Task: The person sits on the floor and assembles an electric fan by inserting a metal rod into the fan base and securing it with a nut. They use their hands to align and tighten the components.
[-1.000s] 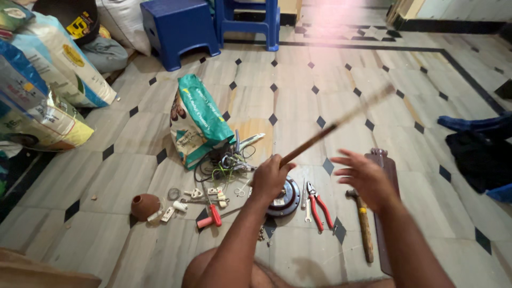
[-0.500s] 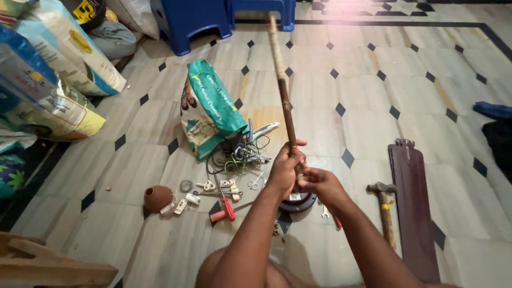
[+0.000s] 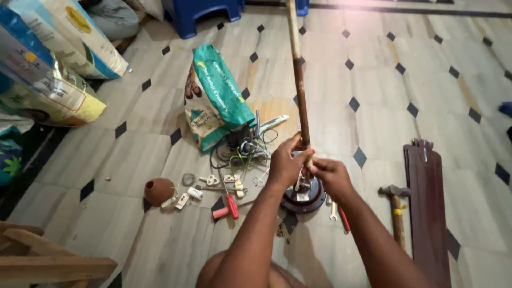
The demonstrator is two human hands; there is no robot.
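1. Left hand (image 3: pixel 285 166) grips the long rod (image 3: pixel 298 90), now swung upright from its earlier slant.
2. Right hand (image 3: pixel 332 178), open a second ago, pinches the rod's base, seemingly above the round dark motor housing (image 3: pixel 304 198).
3. Hammer (image 3: pixel 396 210) lies untouched.

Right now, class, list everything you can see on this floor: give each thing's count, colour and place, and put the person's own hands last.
rod: 1, brown, upright at centre, held at its lower end
round motor: 1, dark, on the floor under the hands
bag: 1, green, lying left of the rod
wires: 1 tangle, dark and green, beside the bag
screwdriver: 1, red handle, left of the round motor
clay pot: 1, brown, lower left
hammer: 1, wooden handle, right
fan blades: 1 stack, dark brown, far right
sacks: several, white, blue and yellow, upper left
stool: 1, blue, top
left hand: gripping the rod
right hand: at the rod's base
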